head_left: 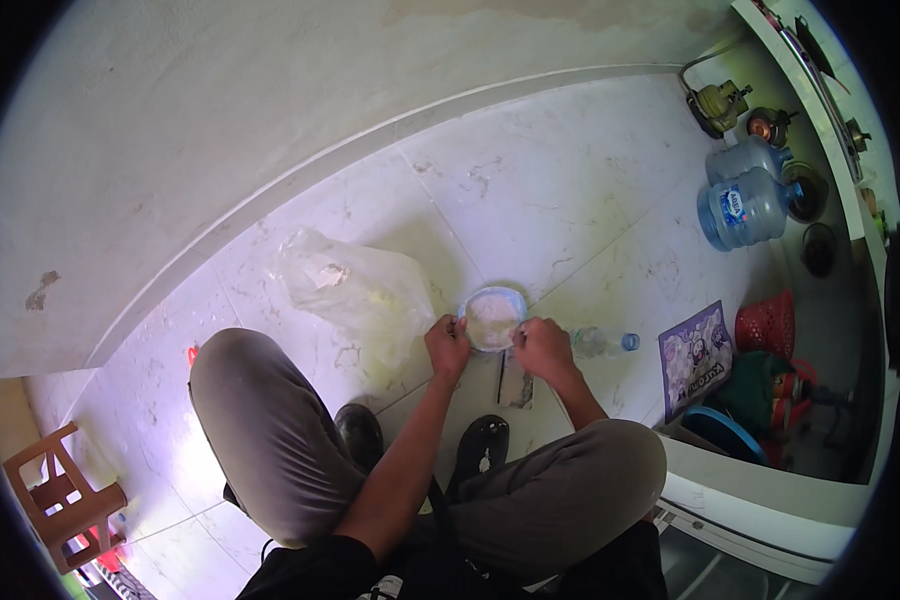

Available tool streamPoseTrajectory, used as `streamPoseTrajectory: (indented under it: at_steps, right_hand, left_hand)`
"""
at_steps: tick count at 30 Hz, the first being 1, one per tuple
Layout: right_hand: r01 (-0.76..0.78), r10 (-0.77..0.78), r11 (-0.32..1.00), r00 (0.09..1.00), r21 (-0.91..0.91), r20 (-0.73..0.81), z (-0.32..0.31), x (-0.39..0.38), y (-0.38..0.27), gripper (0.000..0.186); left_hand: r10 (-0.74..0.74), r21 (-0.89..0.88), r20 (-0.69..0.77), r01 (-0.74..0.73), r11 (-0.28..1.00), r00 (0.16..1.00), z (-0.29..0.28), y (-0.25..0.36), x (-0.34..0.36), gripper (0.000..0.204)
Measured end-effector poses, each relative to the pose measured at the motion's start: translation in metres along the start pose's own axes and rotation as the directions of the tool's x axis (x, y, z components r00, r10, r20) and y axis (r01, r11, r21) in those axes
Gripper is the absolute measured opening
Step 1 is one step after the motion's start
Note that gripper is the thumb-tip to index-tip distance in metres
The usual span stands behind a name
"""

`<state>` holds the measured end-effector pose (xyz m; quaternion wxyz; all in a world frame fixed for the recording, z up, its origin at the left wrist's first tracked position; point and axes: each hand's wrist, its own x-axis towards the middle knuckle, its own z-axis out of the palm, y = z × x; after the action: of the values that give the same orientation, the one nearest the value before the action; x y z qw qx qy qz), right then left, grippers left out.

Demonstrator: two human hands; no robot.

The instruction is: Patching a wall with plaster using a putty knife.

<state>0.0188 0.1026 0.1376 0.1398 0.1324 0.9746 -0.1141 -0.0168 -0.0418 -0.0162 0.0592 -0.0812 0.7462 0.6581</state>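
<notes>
A small round bowl point(519, 301) with a pale blue-white rim sits in front of me, with a pale greyish mass inside. My left hand point(448, 346) pinches its left edge between thumb and fingers. On the opposite side my right hand point(544, 350) is closed against the lower right edge; whatever its fingers hold is hidden. Just right of that hand a clear plastic bottle point(600, 343) with a blue cap lies on its side. A flat grey and dark piece point(516, 382) rests on the floor beneath the right hand, partly covered.
Left of the bowl lies a large translucent plastic bag point(355, 285). Large blue water bottles point(760, 212), a gas cylinder point(718, 105), a red basket point(766, 325) and a purple printed sheet point(696, 358) are by the counter at right. A brown stool point(65, 500) stands far left.
</notes>
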Motion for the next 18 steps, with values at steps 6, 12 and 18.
streamPoseTrajectory:
  at_steps: [6,12,18]
  right_hand:
    - [-0.113,0.113,0.994,0.989,0.010,-0.096,0.014,0.019,0.014,0.028]
    - [-0.022,0.024,0.999,0.999,-0.034,0.041,0.008,-0.013,0.003,0.028]
    - [0.056,-0.063,0.997,0.988,-0.051,-0.139,-0.004,0.017,0.010,0.027]
  left_hand:
    - [0.006,0.006,0.026,-0.006,1.000,1.000,0.002,0.007,0.001,0.019]
    - [-0.102,-0.063,0.071,0.106,0.992,0.992,0.005,0.030,-0.009,0.017]
    - [-0.046,0.006,0.049,0.046,0.999,0.998,-0.001,0.010,0.000,0.015]
